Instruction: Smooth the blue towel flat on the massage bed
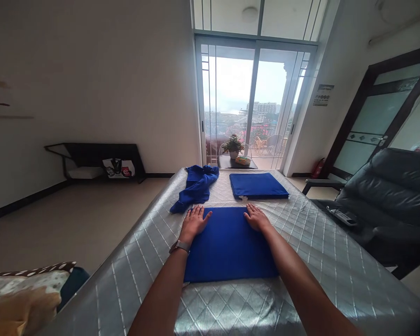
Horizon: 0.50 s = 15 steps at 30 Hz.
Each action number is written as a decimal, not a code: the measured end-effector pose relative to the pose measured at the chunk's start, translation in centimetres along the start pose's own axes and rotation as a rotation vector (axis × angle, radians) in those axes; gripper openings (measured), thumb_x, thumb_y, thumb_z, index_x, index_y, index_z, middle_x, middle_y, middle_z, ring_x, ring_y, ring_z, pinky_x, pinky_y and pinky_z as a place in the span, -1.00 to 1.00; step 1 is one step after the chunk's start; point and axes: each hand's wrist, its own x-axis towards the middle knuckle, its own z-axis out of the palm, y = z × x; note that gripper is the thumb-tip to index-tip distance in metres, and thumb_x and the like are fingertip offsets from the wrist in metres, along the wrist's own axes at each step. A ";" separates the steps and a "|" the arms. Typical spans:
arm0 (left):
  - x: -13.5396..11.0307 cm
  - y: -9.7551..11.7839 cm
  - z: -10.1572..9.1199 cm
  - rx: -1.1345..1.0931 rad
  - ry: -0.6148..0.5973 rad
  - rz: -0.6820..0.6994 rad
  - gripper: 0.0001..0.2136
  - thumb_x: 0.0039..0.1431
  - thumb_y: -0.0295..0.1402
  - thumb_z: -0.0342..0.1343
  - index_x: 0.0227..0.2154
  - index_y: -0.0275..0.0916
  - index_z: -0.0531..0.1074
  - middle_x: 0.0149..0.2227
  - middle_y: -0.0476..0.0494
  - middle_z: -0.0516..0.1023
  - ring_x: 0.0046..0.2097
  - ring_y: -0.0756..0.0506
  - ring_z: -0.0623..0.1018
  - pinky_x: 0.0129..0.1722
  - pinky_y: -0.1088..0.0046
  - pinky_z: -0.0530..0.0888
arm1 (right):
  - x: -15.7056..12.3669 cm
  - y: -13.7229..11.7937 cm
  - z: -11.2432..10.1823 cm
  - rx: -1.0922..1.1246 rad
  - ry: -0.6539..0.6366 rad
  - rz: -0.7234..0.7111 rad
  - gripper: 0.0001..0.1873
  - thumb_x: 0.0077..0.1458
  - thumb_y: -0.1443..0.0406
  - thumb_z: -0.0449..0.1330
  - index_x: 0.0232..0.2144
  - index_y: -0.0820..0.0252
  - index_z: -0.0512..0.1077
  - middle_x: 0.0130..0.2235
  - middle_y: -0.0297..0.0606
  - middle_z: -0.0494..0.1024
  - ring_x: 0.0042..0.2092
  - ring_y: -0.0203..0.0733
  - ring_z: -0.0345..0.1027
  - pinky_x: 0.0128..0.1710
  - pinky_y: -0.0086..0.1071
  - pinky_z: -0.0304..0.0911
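A flat blue folded cloth (229,247) lies in front of me on the silver quilted mattress (231,303). My left hand (195,221) rests flat on its far left corner, fingers stretched out, a watch on that wrist. On the far right corner lies my right hand (256,217), also flat with the fingers extended. Neither hand grips anything. Just beyond my right hand is a neat stack of folded blue cloth (259,184), a small white tag at its near edge. Past my left hand lies a crumpled blue cloth (197,186).
A dark armchair (385,200) stands to the right of the mattress. Beyond its far edge, a small table holds a potted plant (234,145) and a tissue pack (243,160). At the left wall is a black bench (91,156) with a bag (119,168).
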 end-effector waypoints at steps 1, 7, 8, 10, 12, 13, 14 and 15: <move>0.0 0.0 0.1 -0.002 0.001 0.001 -0.25 0.37 0.11 -0.48 0.37 -0.33 0.10 0.41 -0.30 0.08 0.42 -0.21 0.09 0.38 0.07 0.00 | -0.1 0.0 0.0 -0.006 0.002 -0.002 -0.26 0.36 0.04 -0.26 0.42 0.37 -0.10 0.45 -0.16 -0.10 0.45 -0.23 -0.33 0.39 -0.30 -0.37; 0.1 0.0 0.2 -0.017 0.007 0.002 -0.27 0.37 0.12 -0.43 0.37 -0.29 0.10 0.41 -0.30 0.09 0.42 -0.23 0.09 0.38 0.07 -0.01 | -0.7 -0.6 -0.7 -0.041 0.038 -0.007 -0.28 0.37 0.08 -0.24 0.40 0.40 -0.05 0.44 -0.15 -0.06 0.44 -0.19 -0.29 0.39 -0.30 -0.33; 0.1 0.0 0.1 -0.017 0.009 0.002 -0.27 0.37 0.11 -0.42 0.37 -0.30 0.11 0.41 -0.30 0.09 0.42 -0.23 0.09 0.38 0.06 -0.01 | -0.8 -0.8 -0.9 -0.044 0.050 -0.001 -0.29 0.37 0.09 -0.22 0.40 0.41 -0.04 0.44 -0.14 -0.06 0.44 -0.17 -0.29 0.39 -0.28 -0.34; 0.0 0.1 0.0 -0.016 0.011 0.005 -0.27 0.37 0.10 -0.42 0.36 -0.33 0.11 0.41 -0.31 0.09 0.42 -0.24 0.09 0.38 0.07 -0.01 | -1.3 -1.2 -1.4 -0.061 0.089 0.000 -0.31 0.36 0.15 -0.21 0.40 0.44 -0.03 0.44 -0.11 -0.06 0.45 -0.14 -0.31 0.40 -0.25 -0.37; 0.0 0.1 -0.1 -0.012 0.011 0.007 -0.27 0.38 0.09 -0.44 0.36 -0.36 0.11 0.41 -0.32 0.09 0.42 -0.23 0.09 0.39 0.09 -0.01 | -2.1 -1.6 -1.9 -0.091 0.136 -0.042 -0.33 0.35 0.20 -0.20 0.39 0.45 -0.01 0.43 -0.08 -0.05 0.45 -0.13 -0.31 0.40 -0.23 -0.40; 0.0 0.1 -0.1 -0.011 0.010 0.005 -0.27 0.38 0.09 -0.45 0.36 -0.36 0.11 0.41 -0.32 0.09 0.42 -0.23 0.09 0.39 0.09 -0.01 | -2.6 -1.8 -2.2 -0.106 0.152 -0.069 -0.34 0.35 0.21 -0.20 0.38 0.44 0.01 0.43 -0.08 -0.04 0.45 -0.13 -0.31 0.40 -0.22 -0.41; 0.0 0.1 -0.1 -0.012 0.009 0.003 -0.26 0.38 0.09 -0.45 0.36 -0.36 0.11 0.41 -0.32 0.09 0.41 -0.23 0.10 0.39 0.09 -0.01 | -3.1 -2.0 -2.4 -0.116 0.158 -0.088 -0.35 0.35 0.21 -0.21 0.38 0.44 0.03 0.42 -0.07 -0.02 0.45 -0.13 -0.30 0.40 -0.21 -0.40; 0.0 0.1 -0.1 -0.014 0.008 0.003 -0.26 0.37 0.09 -0.44 0.36 -0.36 0.11 0.40 -0.32 0.09 0.41 -0.23 0.10 0.39 0.08 -0.01 | -3.7 -2.1 -2.5 -0.114 0.149 -0.090 -0.35 0.35 0.19 -0.22 0.38 0.43 0.05 0.42 -0.06 0.00 0.44 -0.13 -0.29 0.40 -0.19 -0.38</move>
